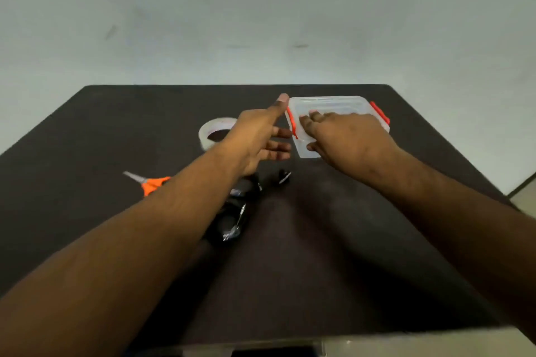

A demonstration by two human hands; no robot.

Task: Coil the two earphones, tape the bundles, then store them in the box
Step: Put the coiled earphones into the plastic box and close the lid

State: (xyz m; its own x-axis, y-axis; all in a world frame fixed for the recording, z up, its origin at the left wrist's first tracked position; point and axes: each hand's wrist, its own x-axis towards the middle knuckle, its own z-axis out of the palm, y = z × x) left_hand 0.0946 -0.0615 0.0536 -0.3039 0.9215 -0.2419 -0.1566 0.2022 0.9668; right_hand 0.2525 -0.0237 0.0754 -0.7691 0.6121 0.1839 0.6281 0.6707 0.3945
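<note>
A clear plastic box (352,107) with red side clips stands at the far right of the dark table, its lid on. My right hand (345,138) lies on the lid with fingers spread flat. My left hand (259,136) hovers just left of the box, fingers straight and thumb raised, holding nothing. Black earphones (232,220) lie bundled on the table under my left forearm, with glints of clear tape on them; a small black piece (283,177) lies a little to their right. How many bundles lie there is unclear.
A roll of clear tape (216,130) lies left of the box, partly behind my left hand. Orange-handled scissors (148,182) rest further left. The table (319,255) ends at a far edge just behind the box; a pale wall stands beyond.
</note>
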